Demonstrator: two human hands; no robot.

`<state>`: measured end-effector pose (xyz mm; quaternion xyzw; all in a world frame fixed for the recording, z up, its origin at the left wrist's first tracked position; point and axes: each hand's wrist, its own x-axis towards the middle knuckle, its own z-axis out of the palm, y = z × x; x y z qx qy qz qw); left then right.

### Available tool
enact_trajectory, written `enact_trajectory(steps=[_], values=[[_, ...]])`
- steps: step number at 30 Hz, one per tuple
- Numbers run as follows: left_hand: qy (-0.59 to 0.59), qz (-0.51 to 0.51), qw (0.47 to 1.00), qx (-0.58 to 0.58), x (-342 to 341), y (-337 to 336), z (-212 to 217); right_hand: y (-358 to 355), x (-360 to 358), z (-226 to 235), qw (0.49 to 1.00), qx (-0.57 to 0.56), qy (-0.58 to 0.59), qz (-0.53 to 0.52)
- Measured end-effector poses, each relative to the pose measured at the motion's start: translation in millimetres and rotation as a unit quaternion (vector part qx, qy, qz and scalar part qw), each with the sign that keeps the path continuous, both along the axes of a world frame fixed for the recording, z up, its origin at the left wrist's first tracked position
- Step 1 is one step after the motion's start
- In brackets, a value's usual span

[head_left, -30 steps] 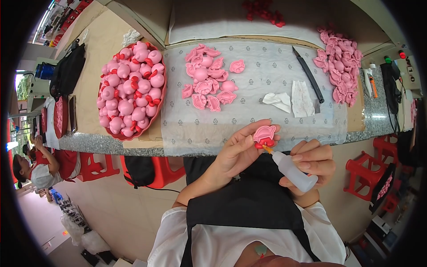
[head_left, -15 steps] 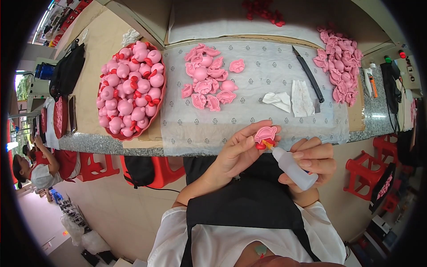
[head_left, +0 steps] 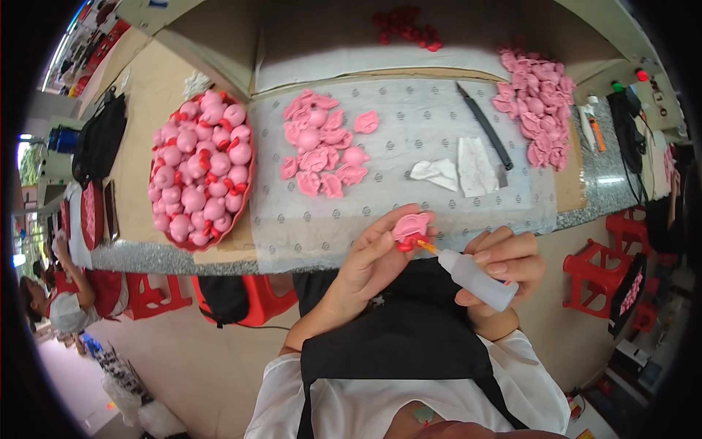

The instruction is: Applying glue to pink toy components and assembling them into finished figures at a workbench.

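My left hand [head_left: 373,257] pinches a small pink moulded piece [head_left: 412,224] with a glossy red part [head_left: 406,245] at its lower edge. It is held above the bench's near edge. My right hand [head_left: 515,265] is wrapped round a translucent white squeeze bottle [head_left: 479,280], tilted toward the left hand. The bottle's thin orange-yellow nozzle [head_left: 428,247] reaches the red part; whether it touches is too small to tell. Beyond the hands, several loose pink pieces [head_left: 322,157] lie on the printed white sheet [head_left: 365,194].
A red tray [head_left: 249,179] at left is heaped with round pink and red pieces. At right lie a black craft knife [head_left: 485,126], white tissue [head_left: 477,167] and a pink pile [head_left: 537,110]. Red pieces [head_left: 406,28] sit in the shelf. A person [head_left: 69,289] sits far left.
The view has shifted, so the bench appears farther left. The bottle's nozzle has drawn slightly back from the pink piece, and more of it shows. Both hands keep their holds.
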<state>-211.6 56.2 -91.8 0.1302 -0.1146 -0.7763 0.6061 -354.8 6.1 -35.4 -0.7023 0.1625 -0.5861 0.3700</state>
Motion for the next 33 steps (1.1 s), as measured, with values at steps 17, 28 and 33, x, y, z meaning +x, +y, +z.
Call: enact_trajectory(steps=[17,28,33], values=[[0.021,0.109,0.994,0.000,22.0,8.0,-9.3,-147.1,-72.9,-16.3,0.883,0.083,0.414,-0.205],[0.020,0.113,0.993,-0.004,25.9,9.5,-7.7,-158.4,-27.8,-9.8,0.900,0.084,0.395,-0.163],[0.028,0.087,0.996,-0.009,23.7,5.6,-6.2,-158.1,-8.6,-24.1,0.873,0.234,0.425,0.053]])
